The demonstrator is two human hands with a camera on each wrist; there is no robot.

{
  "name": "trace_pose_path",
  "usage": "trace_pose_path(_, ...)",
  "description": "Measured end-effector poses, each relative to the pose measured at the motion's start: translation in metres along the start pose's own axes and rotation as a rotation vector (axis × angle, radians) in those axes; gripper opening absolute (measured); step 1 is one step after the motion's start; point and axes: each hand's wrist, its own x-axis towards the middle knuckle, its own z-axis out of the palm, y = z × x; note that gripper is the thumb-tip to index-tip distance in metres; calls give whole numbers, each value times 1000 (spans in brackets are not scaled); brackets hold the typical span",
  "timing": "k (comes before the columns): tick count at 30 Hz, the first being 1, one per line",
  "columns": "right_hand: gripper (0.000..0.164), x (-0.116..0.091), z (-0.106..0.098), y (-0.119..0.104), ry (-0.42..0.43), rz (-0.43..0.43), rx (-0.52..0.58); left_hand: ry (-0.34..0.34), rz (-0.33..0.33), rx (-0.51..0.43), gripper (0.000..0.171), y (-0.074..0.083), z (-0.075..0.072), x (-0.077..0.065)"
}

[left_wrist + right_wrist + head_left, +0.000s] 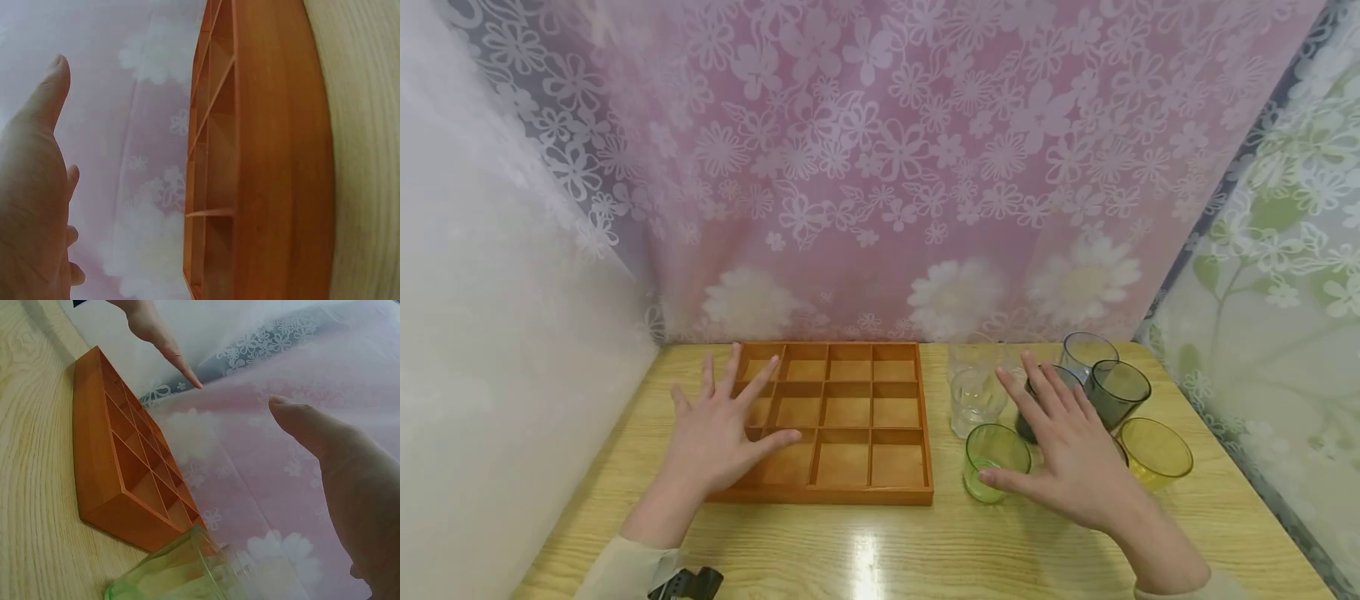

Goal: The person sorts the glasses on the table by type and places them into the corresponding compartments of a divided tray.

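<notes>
A wooden tray divided into several square compartments [930, 467] lies on the table at left centre, its compartments bare. My left hand [715, 437] hovers over the tray's left side with fingers spread, holding nothing. To the right, my right hand [1071, 454] is spread above a group of drinking glasses and hides part of them. Nearest its thumb stands a green glass [997, 462]. A yellow glass [1157, 454] stands on its right, a dark grey glass [1118, 392] behind. Clear glasses [977, 400] stand between the tray and the hand.
A bluish clear glass [1090, 350] stands at the back right. Floral curtains [880, 167] hang behind the table, with a pale sheet [512, 292] along the left and a leafy one [1285, 317] along the right. A black strap [688, 583] circles the left wrist.
</notes>
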Motion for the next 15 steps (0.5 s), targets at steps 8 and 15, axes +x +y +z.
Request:
trace_pose_path(8,123,-7,6,-7,24,17,136,-16,-38,-26,105,-12,7,-8)
trace_pose_path(15,121,-13,14,-12,16,65,295,-46,-73,-34,104,-21,15,-19)
